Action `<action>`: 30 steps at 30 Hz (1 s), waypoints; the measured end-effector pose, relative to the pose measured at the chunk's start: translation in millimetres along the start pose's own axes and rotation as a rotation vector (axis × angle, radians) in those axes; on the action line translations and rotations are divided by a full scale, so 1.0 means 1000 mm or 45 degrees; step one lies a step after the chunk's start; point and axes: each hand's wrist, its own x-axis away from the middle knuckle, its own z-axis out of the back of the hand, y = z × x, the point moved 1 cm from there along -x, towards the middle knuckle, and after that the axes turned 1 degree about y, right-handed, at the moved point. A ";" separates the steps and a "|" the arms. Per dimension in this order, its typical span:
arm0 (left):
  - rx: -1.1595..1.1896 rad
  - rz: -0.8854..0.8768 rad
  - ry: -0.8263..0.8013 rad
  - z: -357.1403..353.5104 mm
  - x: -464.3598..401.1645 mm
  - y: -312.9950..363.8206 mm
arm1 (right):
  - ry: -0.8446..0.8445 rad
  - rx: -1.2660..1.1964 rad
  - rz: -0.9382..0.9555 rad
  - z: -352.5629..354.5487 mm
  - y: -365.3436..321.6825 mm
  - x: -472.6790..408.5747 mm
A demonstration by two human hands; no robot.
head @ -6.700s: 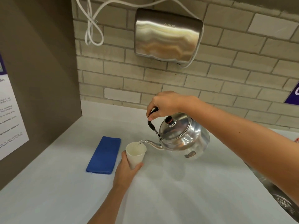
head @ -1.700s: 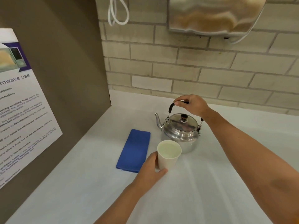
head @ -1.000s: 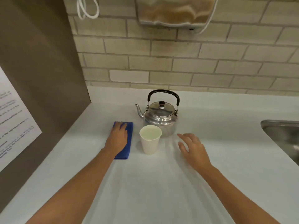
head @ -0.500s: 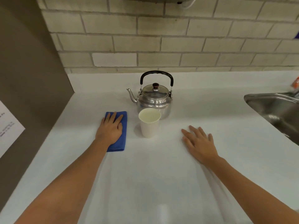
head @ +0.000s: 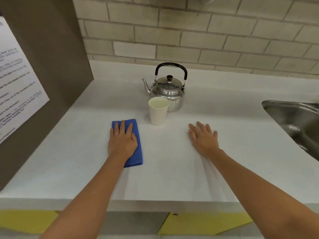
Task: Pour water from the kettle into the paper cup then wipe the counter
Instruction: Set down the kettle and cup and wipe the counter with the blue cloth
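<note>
A shiny steel kettle (head: 170,91) with a black handle stands upright at the back of the white counter (head: 172,178), spout pointing left. Just in front of it stands a white paper cup (head: 158,112) with water in it. My left hand (head: 122,140) lies flat, fingers spread, pressing on a folded blue cloth (head: 137,152) to the left of the cup. My right hand (head: 203,138) rests palm down on the bare counter to the right of the cup, holding nothing.
A brown side panel with a printed notice (head: 15,90) closes off the left. A brick wall runs along the back. A steel sink (head: 296,121) is sunk into the counter at the right. The counter's front edge (head: 155,205) lies close to me.
Both hands have left the kettle and cup. My left hand, flat on the blue cloth, has slid with it toward me. My right hand stays flat on the counter.
</note>
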 end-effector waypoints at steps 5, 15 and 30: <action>-0.009 0.126 0.054 -0.016 0.055 0.080 | -0.063 0.034 0.099 0.006 0.010 0.004; 0.005 0.148 0.051 -0.050 0.059 0.199 | -0.058 -0.085 0.104 0.032 0.060 -0.005; 0.014 -0.048 -0.093 -0.063 -0.061 0.269 | 0.088 -0.318 0.101 0.033 0.079 -0.023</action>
